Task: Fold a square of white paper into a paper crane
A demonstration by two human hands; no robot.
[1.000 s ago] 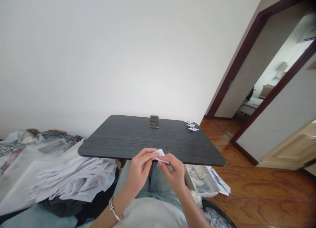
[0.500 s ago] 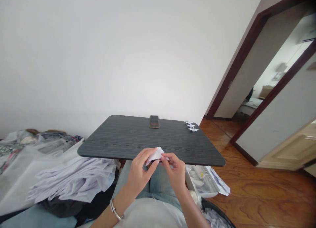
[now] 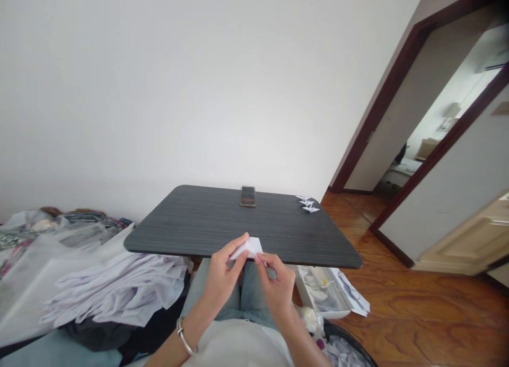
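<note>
At the table's (image 3: 191, 218) near edge, the left hand (image 3: 223, 267) and right hand (image 3: 277, 282) pinch one white paper (image 3: 252, 245). It has just turned, showing a flatter top, so the folding seems unfinished. By the table's far edge stands one dark device (image 3: 248, 196); at its far-right corner, three paper birds (image 3: 306, 203).

A plain white wall (image 3: 218, 80) is rising behind the dark, wood-grained table (image 3: 214, 224), catching soft, even light. To the table's right, a glossy reddish-brown wooden floor (image 3: 437, 314) is spreading towards a dark red-brown door frame (image 3: 378, 112), beyond which a brighter room is showing a pale lampshade (image 3: 452, 110). Farther right of the table, another pale wall (image 3: 449, 197) is meeting cream panelled woodwork (image 3: 473, 239).
</note>
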